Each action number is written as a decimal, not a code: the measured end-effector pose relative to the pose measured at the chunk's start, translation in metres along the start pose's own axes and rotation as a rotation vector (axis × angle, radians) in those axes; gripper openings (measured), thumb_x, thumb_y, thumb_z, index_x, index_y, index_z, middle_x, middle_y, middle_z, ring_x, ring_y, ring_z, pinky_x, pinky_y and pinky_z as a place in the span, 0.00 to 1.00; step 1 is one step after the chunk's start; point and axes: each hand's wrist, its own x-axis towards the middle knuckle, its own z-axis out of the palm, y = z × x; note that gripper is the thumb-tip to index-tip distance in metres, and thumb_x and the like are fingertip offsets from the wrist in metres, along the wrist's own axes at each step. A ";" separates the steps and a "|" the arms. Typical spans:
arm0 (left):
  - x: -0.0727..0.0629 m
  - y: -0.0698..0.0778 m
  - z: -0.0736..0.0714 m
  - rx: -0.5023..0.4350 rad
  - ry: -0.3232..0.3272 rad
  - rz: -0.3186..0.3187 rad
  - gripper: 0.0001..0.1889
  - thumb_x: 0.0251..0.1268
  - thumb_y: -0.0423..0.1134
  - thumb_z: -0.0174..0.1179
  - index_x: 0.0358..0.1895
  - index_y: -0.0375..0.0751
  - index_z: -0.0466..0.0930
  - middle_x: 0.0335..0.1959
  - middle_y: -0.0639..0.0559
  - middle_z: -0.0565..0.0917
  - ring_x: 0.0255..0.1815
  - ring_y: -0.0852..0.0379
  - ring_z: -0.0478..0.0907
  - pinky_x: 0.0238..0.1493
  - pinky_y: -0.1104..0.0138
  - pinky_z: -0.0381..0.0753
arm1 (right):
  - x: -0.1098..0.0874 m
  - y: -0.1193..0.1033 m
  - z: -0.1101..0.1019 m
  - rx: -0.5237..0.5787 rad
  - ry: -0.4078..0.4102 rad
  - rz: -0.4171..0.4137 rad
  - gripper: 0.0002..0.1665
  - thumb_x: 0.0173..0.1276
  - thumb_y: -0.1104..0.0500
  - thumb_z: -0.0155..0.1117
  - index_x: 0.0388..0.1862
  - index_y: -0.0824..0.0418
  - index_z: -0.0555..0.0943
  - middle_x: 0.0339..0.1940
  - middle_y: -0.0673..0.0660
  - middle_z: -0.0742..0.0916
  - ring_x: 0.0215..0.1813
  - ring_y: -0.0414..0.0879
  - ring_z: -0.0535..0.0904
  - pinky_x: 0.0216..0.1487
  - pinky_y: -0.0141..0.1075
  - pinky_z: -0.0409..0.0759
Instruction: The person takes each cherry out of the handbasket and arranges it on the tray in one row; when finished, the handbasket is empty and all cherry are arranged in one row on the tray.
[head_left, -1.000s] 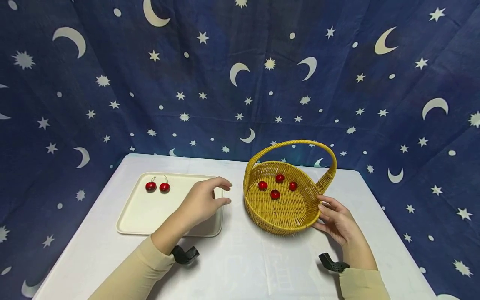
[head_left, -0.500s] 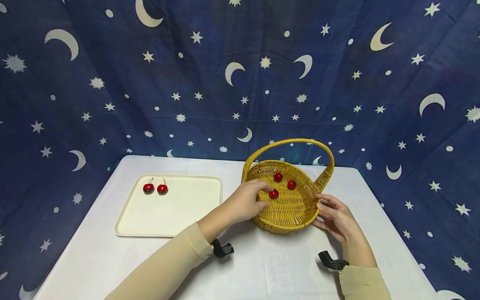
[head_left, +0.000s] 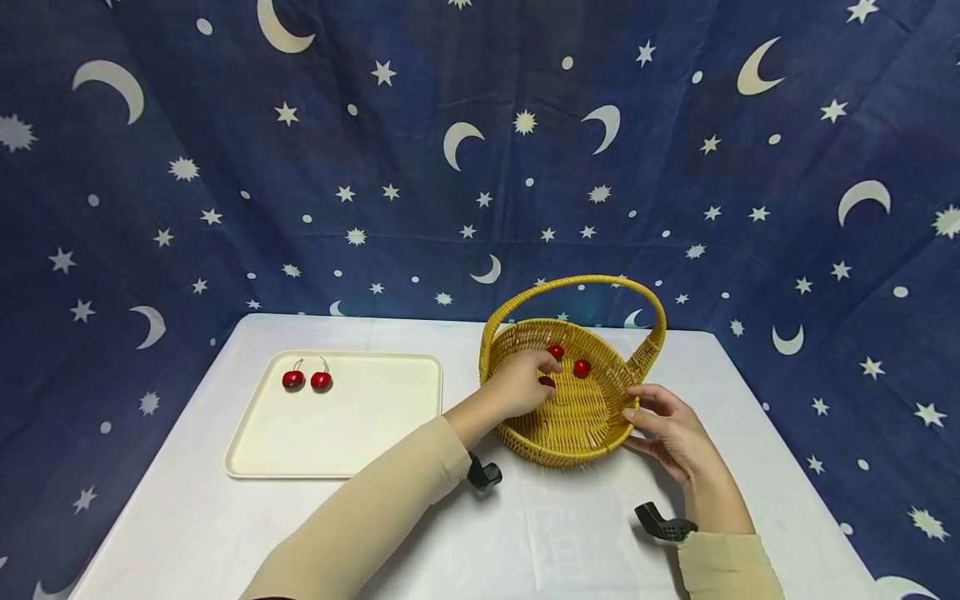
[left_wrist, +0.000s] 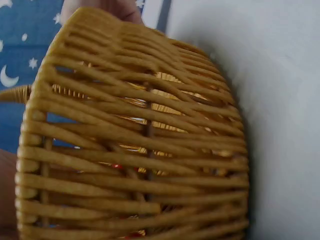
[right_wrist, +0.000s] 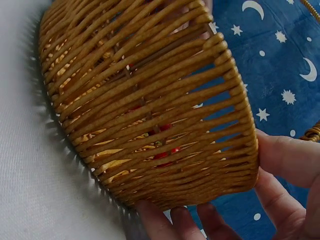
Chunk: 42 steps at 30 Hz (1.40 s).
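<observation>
A yellow woven basket (head_left: 566, 454) with a tall arched handle sits on the table and holds several red cherries. My left hand (head_left: 517, 385) reaches over its near left rim, thumb and fingers apart around a dark red cherry (head_left: 547, 382); contact with it is unclear. Two more cherries, one at the back (head_left: 555, 352) and one to the right (head_left: 582, 368), show beyond the fingertips. My right hand (head_left: 671, 433) grips the basket's right side, thumb and fingers at the rim. In the left wrist view the basket wall (left_wrist: 135, 135) hides the left fingertips.
A cream tray (head_left: 360, 433) lies to the left, with two stemmed cherries, the left one (head_left: 293, 380) and the right one (head_left: 321, 382), near its back left corner. Behind the white-covered table (head_left: 540, 542) hangs a blue moon-and-star cloth (head_left: 420, 167).
My left hand has moved right from the tray's edge into the basket, covering the leftmost cherry there. The right hand keeps its hold on the basket. The head view has shifted slightly.
</observation>
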 end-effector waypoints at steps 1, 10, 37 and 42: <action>0.002 0.000 0.001 -0.013 -0.002 -0.037 0.16 0.74 0.33 0.68 0.62 0.43 0.86 0.63 0.45 0.86 0.65 0.47 0.83 0.63 0.58 0.84 | 0.000 0.000 0.001 -0.009 -0.006 -0.007 0.20 0.74 0.65 0.71 0.61 0.52 0.83 0.62 0.53 0.77 0.57 0.47 0.85 0.52 0.49 0.91; 0.017 -0.003 0.006 -0.030 -0.030 -0.227 0.23 0.66 0.24 0.64 0.61 0.47 0.89 0.59 0.46 0.87 0.47 0.54 0.77 0.37 0.68 0.74 | -0.001 -0.001 0.003 -0.071 0.029 -0.036 0.20 0.73 0.67 0.71 0.62 0.56 0.83 0.58 0.51 0.79 0.53 0.41 0.85 0.51 0.42 0.91; -0.007 0.016 -0.005 -0.001 -0.103 0.105 0.13 0.69 0.38 0.74 0.53 0.51 0.83 0.52 0.56 0.85 0.56 0.59 0.80 0.63 0.64 0.80 | -0.002 -0.002 0.004 -0.107 0.042 -0.019 0.21 0.75 0.66 0.69 0.64 0.56 0.81 0.53 0.51 0.78 0.49 0.42 0.84 0.49 0.41 0.91; -0.034 0.021 -0.023 -0.024 -0.067 0.184 0.16 0.70 0.38 0.74 0.58 0.52 0.85 0.56 0.56 0.86 0.61 0.58 0.80 0.67 0.60 0.79 | -0.001 -0.003 0.006 -0.111 0.041 -0.011 0.21 0.75 0.65 0.70 0.64 0.56 0.80 0.53 0.51 0.78 0.50 0.43 0.84 0.49 0.41 0.91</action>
